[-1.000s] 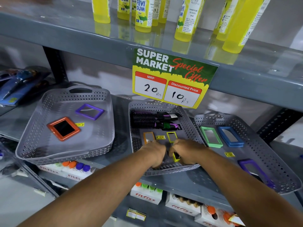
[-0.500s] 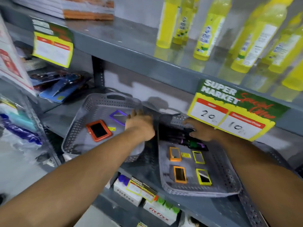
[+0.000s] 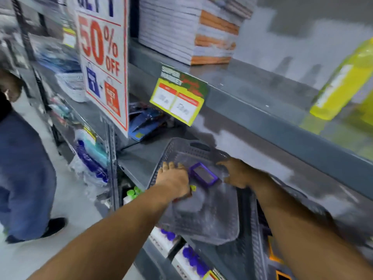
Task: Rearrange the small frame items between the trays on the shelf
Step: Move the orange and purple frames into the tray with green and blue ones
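The view is blurred by motion. Both hands are in the left grey perforated tray (image 3: 203, 223) on the middle shelf. A purple small frame (image 3: 203, 174) lies in the tray between them. My left hand (image 3: 173, 178) rests palm down just left of the purple frame, fingers stretched out; a sliver of the orange frame (image 3: 182, 198) shows under its heel, beside a yellow tag (image 3: 193, 187). My right hand (image 3: 239, 173) is at the purple frame's right edge with fingers apart and nothing visibly in it. Orange frames (image 3: 273, 257) in the neighbouring tray peek out beside my right forearm.
A person in blue (image 3: 22, 174) stands close on the left in the aisle. A "50% OFF" sign (image 3: 103, 57) hangs on the shelf post. Notebooks (image 3: 187, 27) and a yellow bottle (image 3: 343, 81) stand on the upper shelf above a price card (image 3: 177, 98). Boxes (image 3: 187, 257) sit below.
The view has swung left and down. My right hand left the middle tray's far rim and came into the left tray beside the purple frame. My left hand dropped over the orange frame.
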Available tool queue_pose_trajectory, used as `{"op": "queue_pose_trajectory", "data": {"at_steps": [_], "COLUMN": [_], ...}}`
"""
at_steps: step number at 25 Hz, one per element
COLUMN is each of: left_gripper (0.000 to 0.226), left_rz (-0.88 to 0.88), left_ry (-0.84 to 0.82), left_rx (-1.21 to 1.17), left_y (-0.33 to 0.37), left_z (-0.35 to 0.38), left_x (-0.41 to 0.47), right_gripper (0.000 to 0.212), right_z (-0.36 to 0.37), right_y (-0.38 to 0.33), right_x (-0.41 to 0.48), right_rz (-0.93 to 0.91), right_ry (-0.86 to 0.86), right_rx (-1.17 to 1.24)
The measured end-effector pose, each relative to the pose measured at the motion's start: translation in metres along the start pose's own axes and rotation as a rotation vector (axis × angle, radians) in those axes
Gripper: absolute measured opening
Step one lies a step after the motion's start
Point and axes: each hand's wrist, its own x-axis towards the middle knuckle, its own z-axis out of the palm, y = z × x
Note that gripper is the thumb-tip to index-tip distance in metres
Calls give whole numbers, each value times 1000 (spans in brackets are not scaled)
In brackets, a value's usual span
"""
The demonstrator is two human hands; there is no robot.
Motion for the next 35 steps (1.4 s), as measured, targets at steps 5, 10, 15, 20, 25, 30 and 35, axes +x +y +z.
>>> {"op": "queue_pose_trajectory", "data": {"at_steps": [5, 10, 15, 20, 25, 30, 35], "left_gripper": [85, 104, 103, 85, 76, 78, 69], "left_rz": [63, 64, 106, 143, 126, 84, 109], "left_ry": [-95, -203, -224, -277, -277, -247, -256], "left_rx": [-129, -48, 69, 131, 148, 132, 138], "left_y": [-14, -19, -23, -22, -20, -16, 1], "left_z": [16, 31, 29, 17, 16, 14, 2], "left_x": [25, 32, 38, 48, 47, 44, 44], "right_gripper": [62, 69, 80, 87, 90, 86, 85], "right_z": [19, 34, 37, 40, 42, 34, 3], "right_y": [-26, -32, -34, -38, -39, -36, -31], "right_x": [53, 66, 74, 89, 98, 92, 65], "right_rz": [61, 114, 69, 72, 103, 122, 150], "right_ry": [-99, -183, -222, -235, -236, -174, -134], "right_rx": [-109, 92, 94, 57, 57, 50, 61]}}
